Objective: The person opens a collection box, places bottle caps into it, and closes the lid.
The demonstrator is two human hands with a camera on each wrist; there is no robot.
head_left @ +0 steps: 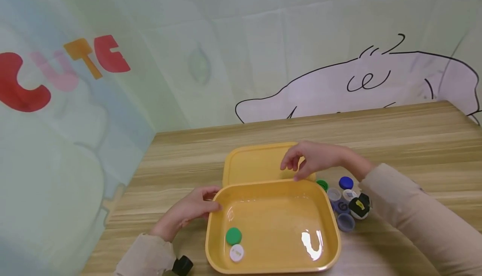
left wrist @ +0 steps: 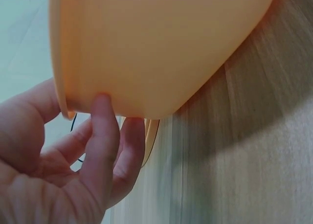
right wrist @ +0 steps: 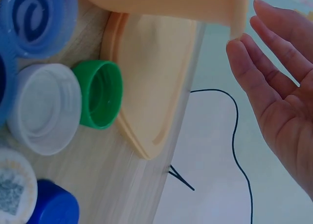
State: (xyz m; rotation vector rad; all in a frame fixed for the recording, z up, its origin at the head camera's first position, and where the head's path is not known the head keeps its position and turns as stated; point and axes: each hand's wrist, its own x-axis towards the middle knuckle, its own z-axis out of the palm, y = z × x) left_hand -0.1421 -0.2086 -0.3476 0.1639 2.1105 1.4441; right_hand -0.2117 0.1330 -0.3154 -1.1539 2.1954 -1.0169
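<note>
A yellow plastic box (head_left: pixel 278 221) stands on the table without its lid. A green bottle cap (head_left: pixel 234 236) and a white bottle cap (head_left: pixel 237 253) lie inside, near its left wall. My left hand (head_left: pixel 192 205) grips the box's left rim, the thumb at the rim and fingers against the outer wall (left wrist: pixel 146 48). Over the back right part of the rim is my right hand (head_left: pixel 316 157); its thumb touches the rim and its fingers are loosely bent, holding nothing. Behind the box lies the matching yellow lid (head_left: pixel 252 163), partly hidden by the box and right hand.
Several loose caps lie right of the box: a green cap (right wrist: pixel 100 94), a blue cap (head_left: pixel 346 182), a translucent cap (right wrist: pixel 46 109) and a purplish cap (head_left: pixel 345 222). A black wrist device (head_left: pixel 359 205) covers part of that group. A printed cloth (head_left: pixel 226 58) hangs behind the wooden table (head_left: pixel 180 159).
</note>
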